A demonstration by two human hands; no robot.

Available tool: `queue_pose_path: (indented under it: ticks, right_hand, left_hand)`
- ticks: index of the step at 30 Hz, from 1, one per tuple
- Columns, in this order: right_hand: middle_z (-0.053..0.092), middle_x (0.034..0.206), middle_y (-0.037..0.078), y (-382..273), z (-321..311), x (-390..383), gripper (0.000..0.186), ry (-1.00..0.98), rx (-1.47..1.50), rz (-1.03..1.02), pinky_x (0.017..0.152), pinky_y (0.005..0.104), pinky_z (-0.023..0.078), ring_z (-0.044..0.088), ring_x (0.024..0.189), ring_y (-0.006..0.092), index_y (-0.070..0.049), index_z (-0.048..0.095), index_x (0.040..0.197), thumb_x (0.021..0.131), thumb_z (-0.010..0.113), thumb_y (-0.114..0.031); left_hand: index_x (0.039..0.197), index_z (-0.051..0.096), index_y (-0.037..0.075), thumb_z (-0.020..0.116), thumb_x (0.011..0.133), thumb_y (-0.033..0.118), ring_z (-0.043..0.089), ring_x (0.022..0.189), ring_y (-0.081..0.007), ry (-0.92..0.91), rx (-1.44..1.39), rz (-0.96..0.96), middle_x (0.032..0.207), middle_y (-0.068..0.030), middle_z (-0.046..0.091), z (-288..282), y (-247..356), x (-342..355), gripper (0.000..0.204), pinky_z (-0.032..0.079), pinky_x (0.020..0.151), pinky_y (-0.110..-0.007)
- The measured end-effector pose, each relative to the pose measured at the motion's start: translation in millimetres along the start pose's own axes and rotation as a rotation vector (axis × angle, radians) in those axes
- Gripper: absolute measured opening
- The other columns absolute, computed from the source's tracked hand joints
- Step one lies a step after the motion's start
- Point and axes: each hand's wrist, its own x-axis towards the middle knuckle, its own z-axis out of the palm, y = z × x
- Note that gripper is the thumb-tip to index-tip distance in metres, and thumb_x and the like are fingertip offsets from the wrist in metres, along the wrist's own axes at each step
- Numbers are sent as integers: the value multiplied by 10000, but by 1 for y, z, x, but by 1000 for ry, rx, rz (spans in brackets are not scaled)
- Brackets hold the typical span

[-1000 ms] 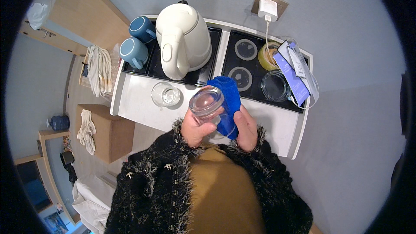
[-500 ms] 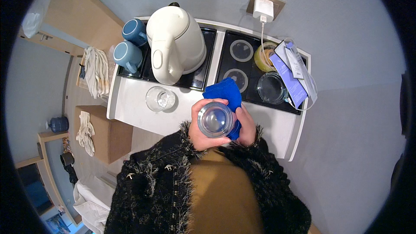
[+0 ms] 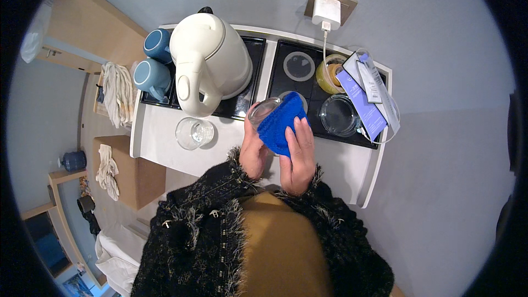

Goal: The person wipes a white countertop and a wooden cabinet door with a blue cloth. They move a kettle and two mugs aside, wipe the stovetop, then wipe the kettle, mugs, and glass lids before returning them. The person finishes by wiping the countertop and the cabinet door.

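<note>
Tilted over the front of the white cabinet top is a clear drinking glass [image 3: 263,111], its rim toward the kettle. My left hand [image 3: 253,151] wraps its left side. A blue cloth [image 3: 280,126] covers much of the glass's right side, and my right hand [image 3: 298,154] presses it there with the fingers laid over it. A second clear glass [image 3: 194,133] stands on the white surface to the left of my hands. The cloth hides most of the held glass's body.
Behind the hands stand a cream electric kettle [image 3: 212,60] and two blue mugs [image 3: 149,75] on a black tray. Right of them, another black tray bears a round glass dish [image 3: 339,115], a yellow tape roll [image 3: 329,77] and purple cards [image 3: 363,99]. A charger [image 3: 326,12] hangs from the wall socket.
The held glass has tipped from mouth-up toward the camera to leaning away. The cloth and right hand have come round over its side. The view has shifted slightly.
</note>
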Motion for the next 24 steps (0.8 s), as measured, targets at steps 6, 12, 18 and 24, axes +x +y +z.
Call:
queue_pose_path:
  ticks: [6, 12, 18, 24]
  right_hand:
    - [395, 1398, 253, 4, -12, 12, 471, -47, 292, 187, 1062, 444, 329, 418, 1276, 401, 44, 483, 1292, 827, 511, -25]
    - [442, 1363, 255, 8, -20, 21, 451, -113, 329, 168, 1051, 406, 354, 452, 1260, 382, 45, 505, 1267, 817, 499, 8]
    - [503, 1301, 259, 17, -27, 19, 442, -46, 222, 163, 1028, 424, 382, 503, 1204, 396, 56, 538, 1221, 782, 488, 40]
    - [568, 1203, 271, 29, -21, 16, 424, 40, 22, 127, 961, 427, 435, 569, 1104, 411, 71, 530, 1219, 798, 491, 50]
  left_hand:
    - [1465, 109, 74, 654, 840, 111, 404, 1270, -232, -185, 95, 86, 1401, -126, 364, -15, -4, 2, 830, 322, 1070, -372]
    - [1433, 209, 22, 693, 814, 127, 417, 1268, -226, -160, -19, -84, 1405, -131, 377, -21, -4, 10, 793, 334, 1069, -375]
    - [1384, 273, 25, 665, 801, 57, 463, 1223, -225, -142, -244, -146, 1362, -136, 425, -9, -2, 15, 704, 372, 1037, -364]
    - [1351, 231, 29, 723, 740, -17, 470, 1201, -217, -121, 306, 180, 1306, -144, 436, 5, -7, 55, 786, 386, 1030, -362]
